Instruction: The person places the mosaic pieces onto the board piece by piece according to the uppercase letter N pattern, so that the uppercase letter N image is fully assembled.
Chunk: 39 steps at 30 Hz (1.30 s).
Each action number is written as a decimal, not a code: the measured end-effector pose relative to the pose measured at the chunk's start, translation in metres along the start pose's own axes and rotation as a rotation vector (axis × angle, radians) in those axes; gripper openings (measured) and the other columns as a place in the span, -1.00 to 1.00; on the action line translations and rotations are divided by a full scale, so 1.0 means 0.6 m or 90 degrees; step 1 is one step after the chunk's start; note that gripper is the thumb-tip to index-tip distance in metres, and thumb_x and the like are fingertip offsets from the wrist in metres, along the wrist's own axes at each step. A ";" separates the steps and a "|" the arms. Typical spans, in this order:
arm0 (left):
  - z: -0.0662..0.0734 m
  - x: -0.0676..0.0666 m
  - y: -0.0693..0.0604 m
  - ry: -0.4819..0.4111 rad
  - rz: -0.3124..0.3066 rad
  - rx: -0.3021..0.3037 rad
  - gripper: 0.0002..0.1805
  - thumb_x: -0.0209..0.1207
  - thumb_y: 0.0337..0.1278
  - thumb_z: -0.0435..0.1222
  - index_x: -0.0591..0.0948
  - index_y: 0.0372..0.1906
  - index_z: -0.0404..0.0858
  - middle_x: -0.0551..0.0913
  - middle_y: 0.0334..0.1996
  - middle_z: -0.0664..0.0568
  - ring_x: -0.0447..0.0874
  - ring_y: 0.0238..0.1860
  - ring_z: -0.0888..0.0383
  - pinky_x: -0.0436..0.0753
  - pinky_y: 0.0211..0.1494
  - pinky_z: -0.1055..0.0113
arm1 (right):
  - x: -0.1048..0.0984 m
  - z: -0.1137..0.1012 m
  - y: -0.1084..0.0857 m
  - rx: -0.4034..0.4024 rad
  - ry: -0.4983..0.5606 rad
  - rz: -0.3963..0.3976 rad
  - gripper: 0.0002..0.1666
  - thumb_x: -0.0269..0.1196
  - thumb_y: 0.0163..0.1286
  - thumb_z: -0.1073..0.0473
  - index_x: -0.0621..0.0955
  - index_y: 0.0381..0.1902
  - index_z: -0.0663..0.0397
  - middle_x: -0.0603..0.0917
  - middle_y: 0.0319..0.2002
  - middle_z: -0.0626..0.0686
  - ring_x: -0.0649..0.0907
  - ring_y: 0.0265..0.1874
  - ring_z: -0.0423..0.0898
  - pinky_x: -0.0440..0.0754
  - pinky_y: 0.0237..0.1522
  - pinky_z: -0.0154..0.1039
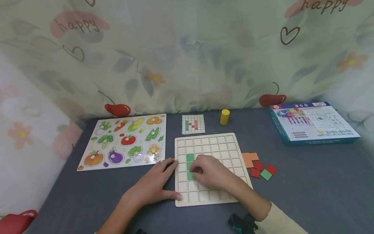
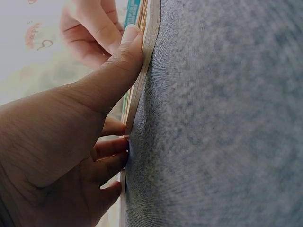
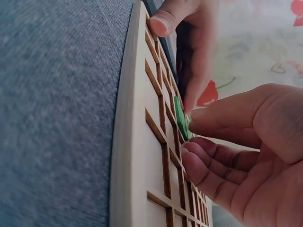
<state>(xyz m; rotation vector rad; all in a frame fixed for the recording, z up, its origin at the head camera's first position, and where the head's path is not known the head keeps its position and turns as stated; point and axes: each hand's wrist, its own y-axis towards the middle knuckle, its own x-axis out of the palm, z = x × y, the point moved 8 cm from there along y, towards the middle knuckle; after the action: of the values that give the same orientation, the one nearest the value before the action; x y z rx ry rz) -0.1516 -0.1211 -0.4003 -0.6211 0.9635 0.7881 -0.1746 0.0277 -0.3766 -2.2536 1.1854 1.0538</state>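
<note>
The left hand (image 1: 159, 182) is lying with fingers outstretched, thumb pressing the near-left corner of the pale wooden square grid board (image 1: 216, 148), fingertips touching its left edge. In the second column from left, three flat green square tiles (image 1: 188, 166) are forming a line, its long axis running away from the person. The right hand (image 1: 210, 170) is arching over, fingers curling at the nearer tiles; whether it is pinching one, I cannot tell.

There are two hands (image 1: 210, 171), one grid (image 1: 216, 147), one puzzle (image 1: 117, 147), one card (image 1: 193, 124), one box (image 1: 318, 125), one cylinder (image 1: 224, 117), four visible green tiles (image 1: 190, 157), three red tiles (image 1: 255, 173); orange tiles (image 1: 247, 160) overlap, uncountable.
</note>
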 end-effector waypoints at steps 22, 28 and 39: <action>-0.001 0.003 0.001 0.002 -0.010 -0.015 0.18 0.30 -0.04 0.36 0.18 0.58 -0.22 0.17 0.51 -0.10 0.09 0.50 -0.13 0.22 0.45 -0.11 | -0.062 0.058 -0.088 0.031 -0.019 0.088 -0.86 0.34 0.27 0.34 0.76 -0.31 -0.01 0.61 -0.39 -0.23 0.53 -0.40 -0.27 0.59 -0.29 -0.29; -0.001 0.001 0.000 0.006 -0.013 -0.020 0.18 0.32 -0.04 0.35 0.17 0.58 -0.21 0.16 0.51 -0.11 0.10 0.49 -0.11 0.23 0.45 -0.09 | -0.093 0.093 -0.132 0.077 -0.011 0.107 -0.86 0.37 0.25 0.34 0.75 -0.31 -0.03 0.61 -0.40 -0.24 0.54 -0.38 -0.26 0.59 -0.30 -0.28; -0.002 0.003 0.000 0.008 -0.016 -0.027 0.19 0.31 -0.04 0.35 0.17 0.59 -0.19 0.16 0.52 -0.09 0.09 0.50 -0.11 0.22 0.45 -0.10 | -0.147 0.181 -0.220 0.221 -0.057 0.118 -0.86 0.45 0.21 0.26 0.74 -0.25 0.01 0.57 -0.45 -0.16 0.52 -0.44 -0.18 0.50 -0.43 -0.26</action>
<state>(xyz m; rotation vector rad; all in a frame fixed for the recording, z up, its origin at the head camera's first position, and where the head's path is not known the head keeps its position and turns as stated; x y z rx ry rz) -0.1515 -0.1215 -0.4023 -0.6735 0.9504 0.7850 -0.1459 0.2180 -0.3805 -1.8417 1.4361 0.9194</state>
